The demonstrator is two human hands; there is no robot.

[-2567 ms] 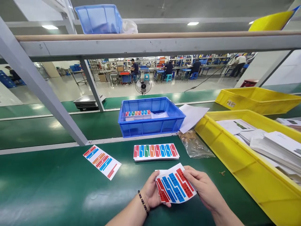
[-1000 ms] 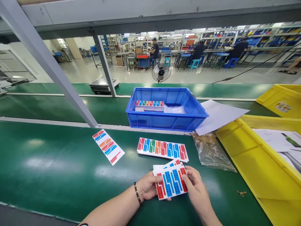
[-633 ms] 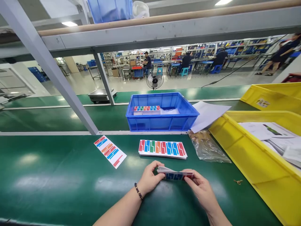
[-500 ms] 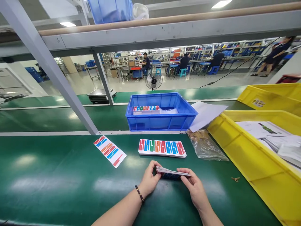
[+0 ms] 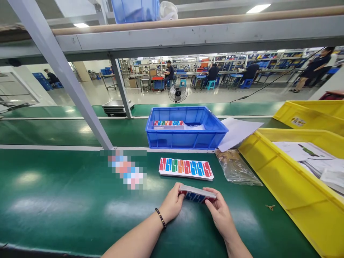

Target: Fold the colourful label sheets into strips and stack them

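while edge-up between left hand (image 5: 171, 205) and right hand (image 5: 219, 212), a card stack (image 5: 195, 195), one end in each grip

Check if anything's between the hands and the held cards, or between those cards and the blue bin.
Nothing visible between hands and cards: left hand and right hand grip the held cards at opposite ends. Toward the blue bin, a second card stack lies flat in between.
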